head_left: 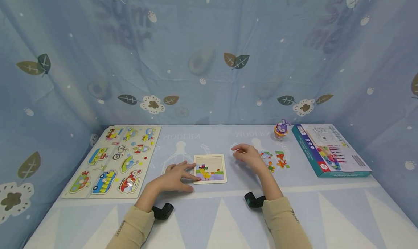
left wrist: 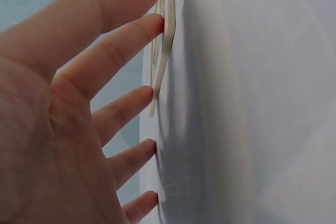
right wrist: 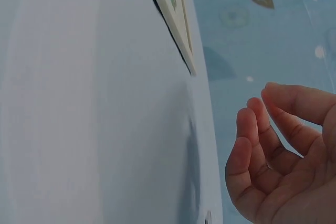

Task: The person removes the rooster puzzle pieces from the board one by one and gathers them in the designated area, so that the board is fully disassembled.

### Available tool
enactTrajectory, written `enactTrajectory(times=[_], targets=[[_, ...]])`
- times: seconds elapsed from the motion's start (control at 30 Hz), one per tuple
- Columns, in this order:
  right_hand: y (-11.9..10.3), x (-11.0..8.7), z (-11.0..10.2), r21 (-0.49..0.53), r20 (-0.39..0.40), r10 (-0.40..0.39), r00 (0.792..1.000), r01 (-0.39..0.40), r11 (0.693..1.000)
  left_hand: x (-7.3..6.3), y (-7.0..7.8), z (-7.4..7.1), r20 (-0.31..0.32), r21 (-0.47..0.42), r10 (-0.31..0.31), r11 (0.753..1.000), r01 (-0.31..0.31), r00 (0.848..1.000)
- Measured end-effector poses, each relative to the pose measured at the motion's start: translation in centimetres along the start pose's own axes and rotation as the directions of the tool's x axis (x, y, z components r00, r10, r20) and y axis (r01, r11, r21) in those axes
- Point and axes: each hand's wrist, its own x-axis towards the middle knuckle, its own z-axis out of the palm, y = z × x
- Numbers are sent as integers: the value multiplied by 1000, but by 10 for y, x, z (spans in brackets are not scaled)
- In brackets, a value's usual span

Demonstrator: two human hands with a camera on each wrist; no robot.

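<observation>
Left hand splays against a part-filled square pale-wood tray, empty right hand curls loosely, multicoloured jigsaw pieces remain unplaced.

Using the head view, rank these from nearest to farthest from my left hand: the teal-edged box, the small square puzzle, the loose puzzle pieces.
From your left hand:
1. Small square puzzle: right beside it, touched by it.
2. Loose puzzle pieces: farther to the right.
3. Teal-edged box: farthest right.
</observation>
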Motion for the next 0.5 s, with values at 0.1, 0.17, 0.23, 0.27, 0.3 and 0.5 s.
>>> enactTrajectory(times=[0.1, 0.17, 0.23, 0.27, 0.3, 0.5], targets=[[-3, 1, 8, 4, 10, -15, 1000, 15, 1000, 0, 1, -1, 0, -2, 2, 1000, -2, 1000], [-5, 2, 13, 3, 12, -16, 1000, 16, 1000, 0, 1, -1, -1, -2, 3, 1000, -3, 1000], [-8, 2, 18, -6, 13, -9, 1000, 9, 1000, -1, 2, -2, -3, 6, 4, 1000, -4, 1000], [-9, 2, 21, -11, 15, -4, 1000, 4, 1000, -1, 3, -2, -3, 8, 3, 1000, -3, 1000], [-10, 2, 23, -8, 17, 2, 1000, -2, 1000, -1, 3, -2, -4, 12, 2, 1000, -2, 1000], [-13, 3, 37, -26, 41, 22, 999, -21, 999, 0, 3, -1, -2, 20, -10, 1000, 10, 1000]])
